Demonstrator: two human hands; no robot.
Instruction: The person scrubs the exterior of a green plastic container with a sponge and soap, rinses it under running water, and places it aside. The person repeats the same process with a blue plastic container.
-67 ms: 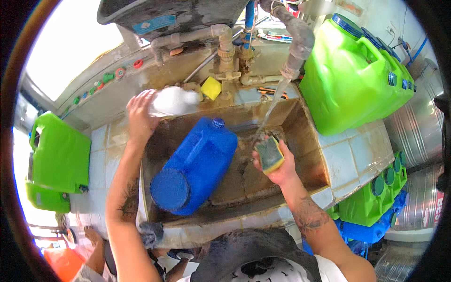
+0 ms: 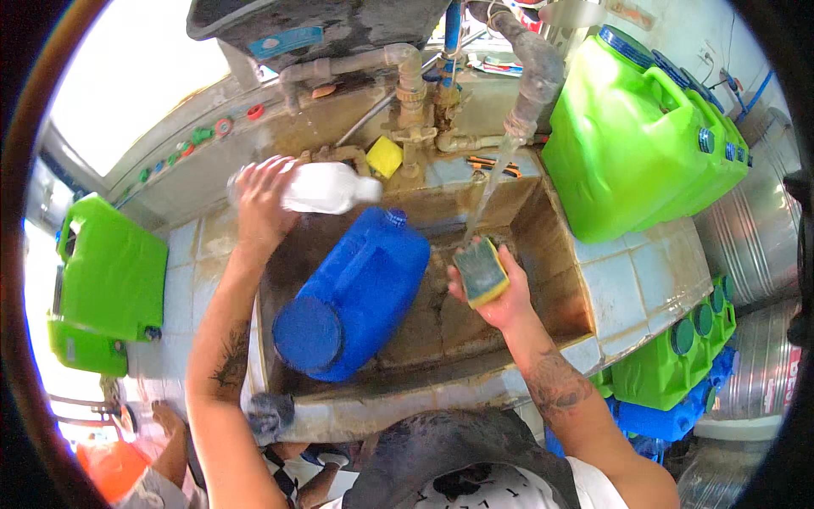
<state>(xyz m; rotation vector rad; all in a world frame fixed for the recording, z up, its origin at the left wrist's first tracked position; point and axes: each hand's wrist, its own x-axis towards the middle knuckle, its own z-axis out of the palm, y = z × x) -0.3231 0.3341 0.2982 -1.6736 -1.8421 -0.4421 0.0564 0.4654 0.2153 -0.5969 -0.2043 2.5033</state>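
Observation:
My left hand [image 2: 264, 202] grips a white plastic bottle [image 2: 326, 187], tipped on its side above the far left rim of the sink [image 2: 555, 280]. The bottle's narrow end points right. In my right hand [image 2: 502, 297] lies a yellow sponge with a dark green scouring side [image 2: 480, 270] facing up, fingers curled about its edges. Water [image 2: 490, 191] runs from a grey pipe [image 2: 536, 93] down just behind the sponge. Between my hands a blue jerrycan [image 2: 360, 293] rests aslant in the sink, its wide round lid toward me, its small cap at the far end.
Green jerrycans [image 2: 632, 144] stand on the tiled right ledge, others [image 2: 117, 271] at the left. More green containers [image 2: 670, 365] sit low right. A yellow sponge [image 2: 384, 157] and an orange-black cutter [image 2: 496, 166] lie behind the sink. Another person's leg [image 2: 172, 445] shows lower left.
The white bottle has moved a little to the right and now shows more sharply. My right hand has turned slightly, with the sponge tilted more toward upright view.

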